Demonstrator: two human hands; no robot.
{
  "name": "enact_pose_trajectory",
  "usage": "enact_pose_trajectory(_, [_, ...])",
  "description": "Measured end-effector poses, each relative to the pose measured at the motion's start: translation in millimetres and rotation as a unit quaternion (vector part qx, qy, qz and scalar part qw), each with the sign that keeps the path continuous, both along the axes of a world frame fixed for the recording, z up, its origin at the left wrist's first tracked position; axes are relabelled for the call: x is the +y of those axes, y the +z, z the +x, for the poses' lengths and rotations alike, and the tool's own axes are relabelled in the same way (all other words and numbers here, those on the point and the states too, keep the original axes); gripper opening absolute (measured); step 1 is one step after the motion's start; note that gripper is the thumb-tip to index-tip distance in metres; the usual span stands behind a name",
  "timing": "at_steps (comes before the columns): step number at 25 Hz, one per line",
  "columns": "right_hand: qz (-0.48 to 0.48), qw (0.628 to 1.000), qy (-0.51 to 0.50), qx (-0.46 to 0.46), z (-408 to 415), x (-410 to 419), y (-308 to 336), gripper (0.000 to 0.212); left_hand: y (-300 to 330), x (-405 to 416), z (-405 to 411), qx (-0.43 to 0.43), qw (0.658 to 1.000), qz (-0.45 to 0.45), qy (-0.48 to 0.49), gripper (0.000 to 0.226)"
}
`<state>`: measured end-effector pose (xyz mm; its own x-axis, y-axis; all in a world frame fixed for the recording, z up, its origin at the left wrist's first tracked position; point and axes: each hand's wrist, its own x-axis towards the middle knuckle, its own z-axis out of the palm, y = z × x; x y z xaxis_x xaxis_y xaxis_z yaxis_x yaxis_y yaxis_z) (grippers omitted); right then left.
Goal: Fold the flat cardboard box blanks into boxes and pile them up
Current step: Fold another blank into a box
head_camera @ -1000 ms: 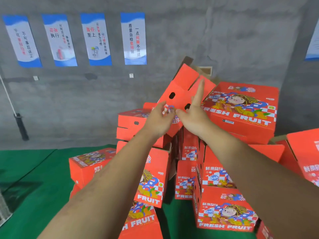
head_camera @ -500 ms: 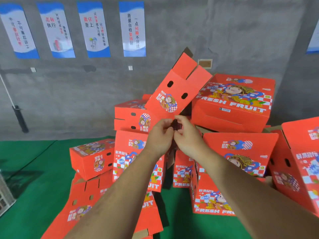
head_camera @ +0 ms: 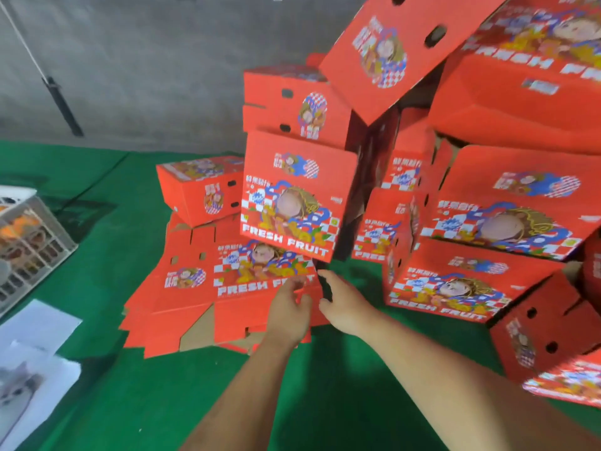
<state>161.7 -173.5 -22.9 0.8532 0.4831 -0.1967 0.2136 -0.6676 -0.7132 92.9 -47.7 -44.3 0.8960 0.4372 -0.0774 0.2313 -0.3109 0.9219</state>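
A stack of flat red "Fresh Fruit" box blanks (head_camera: pixel 201 288) lies on the green floor cover at centre left. Behind and to the right rises a loose pile of folded red boxes (head_camera: pixel 487 242), with one tilted box (head_camera: pixel 383 56) on top and another box (head_camera: pixel 292 196) leaning over the blanks. My left hand (head_camera: pixel 289 307) reaches down to the right edge of the top blank, fingers loosely bent and touching it. My right hand (head_camera: pixel 341 304) hovers just beside it, fingers relaxed, holding nothing.
A grey plastic crate (head_camera: pixel 29 236) stands at the left edge, with white paper sheets (head_camera: pixel 29 369) in front of it. A dark-handled pole (head_camera: pixel 61 105) leans against the grey wall. Green cover (head_camera: pixel 107 402) spreads across the foreground.
The view has dropped from the pile's top to the floor. Both hands have left the tilted box on the pile and come down to the stack of flat blanks.
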Motion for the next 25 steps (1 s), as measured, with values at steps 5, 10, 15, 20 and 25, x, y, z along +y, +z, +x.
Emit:
enact_pose_trajectory(5, [0.019,0.985,-0.083,0.151,-6,30,-47,0.058,-46,36,-17,0.164,0.971,0.169,-0.041,0.06])
enact_pose_trajectory(10, [0.057,0.957,-0.198,0.204,-5,45,-79,0.064,-83,49,-39,0.226,0.919,0.296,-0.127,0.064])
enact_pose_trajectory(15, [0.15,0.891,-0.341,0.259,14,28,-87,0.018,-80,25,-54,0.235,0.913,0.319,-0.098,0.084])
enact_pose_trajectory(20, [0.28,0.781,-0.45,0.331,40,-39,-78,0.007,-61,11,-62,0.184,0.895,0.391,-0.116,0.081])
enact_pose_trajectory(25, [0.411,0.744,-0.434,0.3,51,-80,-36,0.031,-23,-19,-48,0.189,0.951,0.209,-0.125,0.041])
